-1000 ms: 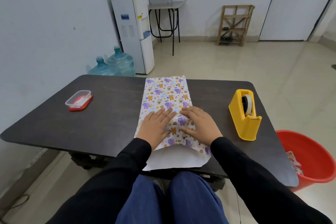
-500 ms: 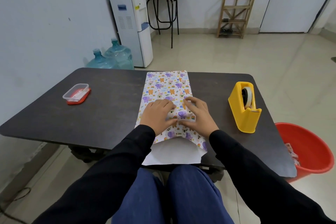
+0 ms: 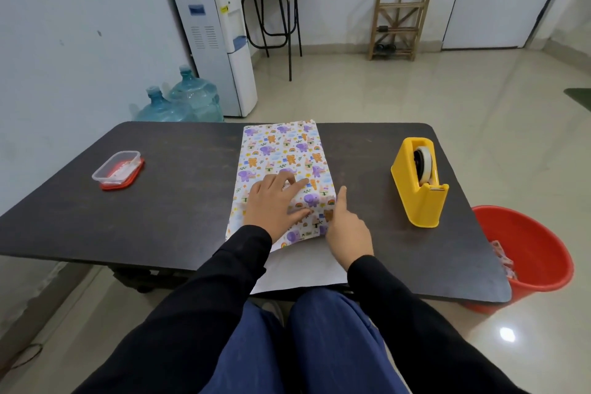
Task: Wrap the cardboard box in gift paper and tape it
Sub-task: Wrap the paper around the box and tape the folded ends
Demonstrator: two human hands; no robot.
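Patterned gift paper [image 3: 281, 150] with animals and rainbows lies folded over the box in the middle of the dark table [image 3: 179, 208]; the box itself is hidden under it. The paper's white underside [image 3: 300, 269] sticks out over the near table edge. My left hand [image 3: 273, 206] presses flat on top of the wrapped part, fingers spread. My right hand [image 3: 347, 227] is at the paper's right edge, index finger straight along the fold, the other fingers curled. A yellow tape dispenser [image 3: 420, 182] stands to the right, apart from both hands.
A clear plastic tub on a red lid [image 3: 117, 169] sits at the table's left. A red bucket [image 3: 531, 259] stands on the floor by the right near corner. Behind the table are a water dispenser [image 3: 214, 35] and two blue bottles [image 3: 182, 102].
My right hand has slid off the top of the paper to its right edge, with the index finger now pointing along the fold. My left hand stays pressed on top.
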